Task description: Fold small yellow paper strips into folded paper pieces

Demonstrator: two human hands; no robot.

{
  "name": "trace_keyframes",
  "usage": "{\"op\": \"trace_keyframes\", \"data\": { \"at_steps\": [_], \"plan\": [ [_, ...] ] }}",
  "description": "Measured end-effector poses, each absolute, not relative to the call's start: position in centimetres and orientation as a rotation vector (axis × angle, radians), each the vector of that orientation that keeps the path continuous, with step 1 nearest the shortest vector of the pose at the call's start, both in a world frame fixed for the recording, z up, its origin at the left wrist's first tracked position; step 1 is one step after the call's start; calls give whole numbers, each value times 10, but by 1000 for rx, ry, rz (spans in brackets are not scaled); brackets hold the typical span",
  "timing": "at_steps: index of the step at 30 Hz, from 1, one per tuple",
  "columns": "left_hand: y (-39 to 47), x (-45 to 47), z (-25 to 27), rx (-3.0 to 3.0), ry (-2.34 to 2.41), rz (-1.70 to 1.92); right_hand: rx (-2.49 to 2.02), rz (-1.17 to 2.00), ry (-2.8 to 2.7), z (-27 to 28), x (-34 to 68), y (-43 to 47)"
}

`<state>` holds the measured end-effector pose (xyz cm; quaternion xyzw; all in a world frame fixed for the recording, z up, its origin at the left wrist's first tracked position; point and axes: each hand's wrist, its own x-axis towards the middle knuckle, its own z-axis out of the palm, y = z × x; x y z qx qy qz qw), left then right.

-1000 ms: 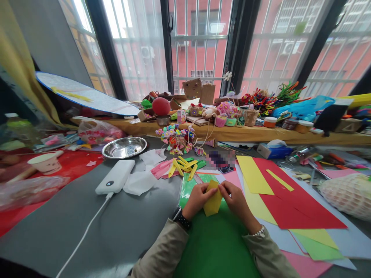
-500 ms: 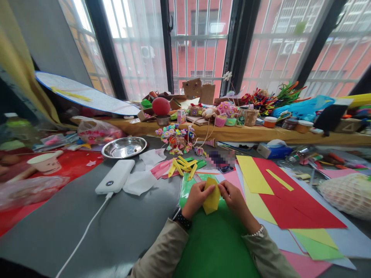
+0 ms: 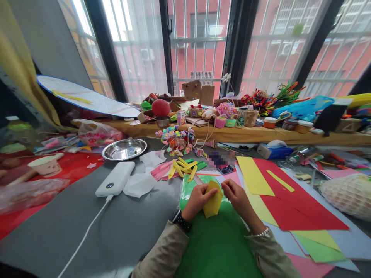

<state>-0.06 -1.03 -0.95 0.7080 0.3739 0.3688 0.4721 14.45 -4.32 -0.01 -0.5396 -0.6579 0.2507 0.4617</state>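
My left hand (image 3: pixel 198 201) is closed on a folded piece of yellow paper (image 3: pixel 213 204), thumb lying over its front. The paper has several straight edges and tapers toward its lower end. Just off the paper's upper right edge is my right hand (image 3: pixel 236 197), its fingers curled and thumb pressed to the forefinger. Whether a small thing sits in that pinch I cannot tell. Both hands are above a green sheet (image 3: pixel 217 243). Beyond them lies a pile of folded yellow strips (image 3: pixel 185 166).
Red paper (image 3: pixel 307 200) and other coloured sheets lie at the right. On the left are a white power bank (image 3: pixel 115 179) with a cable (image 3: pixel 87 231), and a metal plate (image 3: pixel 124 150). Craft items line the windowsill (image 3: pixel 226 133). Part of another person's hand (image 3: pixel 7 160) shows at far left.
My right hand has come away from the paper's edge, slightly up and right. The yellow paper has tilted a little to the right in my left hand.
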Motion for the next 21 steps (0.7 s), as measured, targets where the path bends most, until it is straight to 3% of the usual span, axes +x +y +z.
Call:
{"op": "trace_keyframes", "data": {
  "at_steps": [6, 14, 21],
  "plan": [
    [-12, 0, -8, 1771, 856, 838, -1296, 714, -1604, 2, 147, -43],
    [-2, 4, -14, 1297, 905, 1134, -1173, 905, -1060, -5, 151, -40],
    [-9, 3, -10, 1489, 829, 939, -1106, 1190, -821, -8, 144, -38]
  ]
}}
